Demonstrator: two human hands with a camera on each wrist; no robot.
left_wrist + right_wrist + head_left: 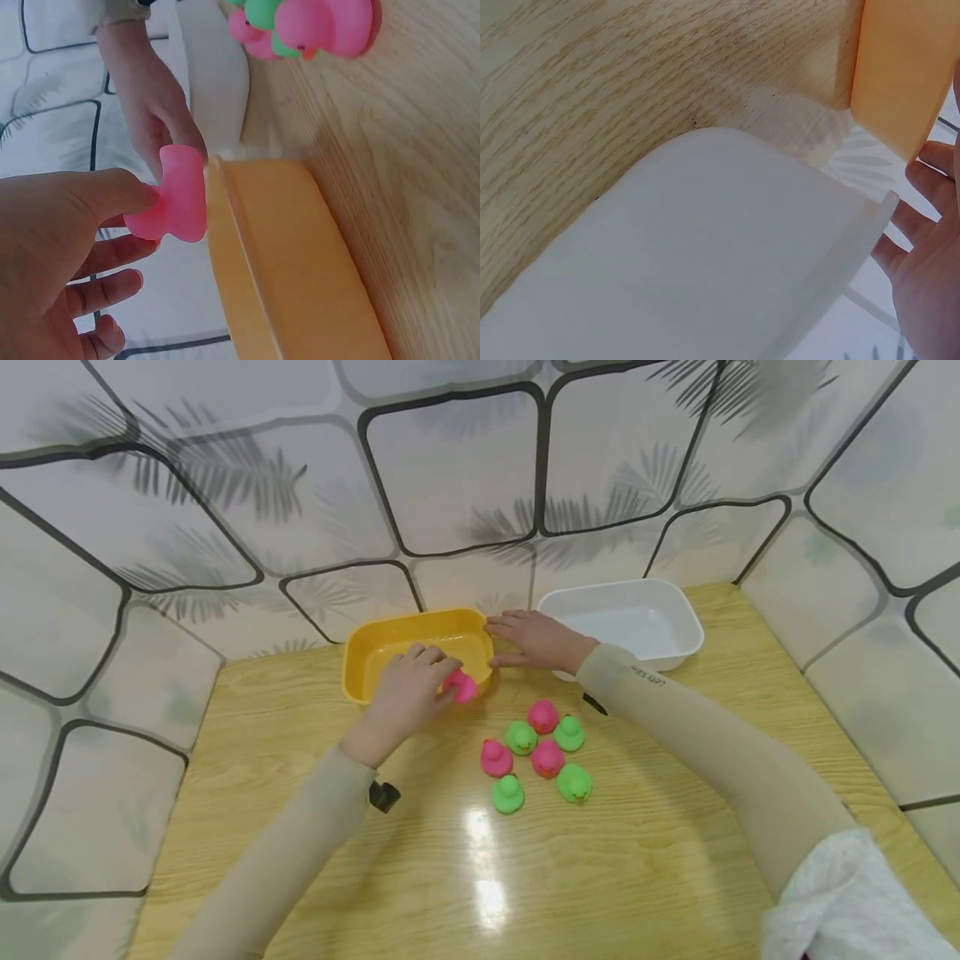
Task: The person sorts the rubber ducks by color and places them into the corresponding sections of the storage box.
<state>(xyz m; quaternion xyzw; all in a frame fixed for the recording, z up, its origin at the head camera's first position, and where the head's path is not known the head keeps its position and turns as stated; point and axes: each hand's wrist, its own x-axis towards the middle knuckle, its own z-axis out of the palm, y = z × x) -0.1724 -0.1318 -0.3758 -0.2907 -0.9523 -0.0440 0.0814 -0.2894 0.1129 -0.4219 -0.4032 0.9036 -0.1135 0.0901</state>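
Note:
My left hand (411, 692) pinches a pink rubber duck (180, 196) between thumb and fingers, over the near right part of a yellow plastic basin (365, 647). The left wrist view has the duck just beside the basin's rim. At the basin's right end, my right hand (542, 640) touches the rim with extended fingers. Part of that hand is cut off in the right wrist view. Loose on the table in front lie three pink rubber ducks (497, 758) and several green rubber ducks (574, 783).
A white plastic basin (678, 631) stands on the right, partly behind my right wrist and forearm. Both basins sit on a wood-grain table (645, 868), close to a patterned wall (457, 477) at the back. Walls also flank the table on both sides.

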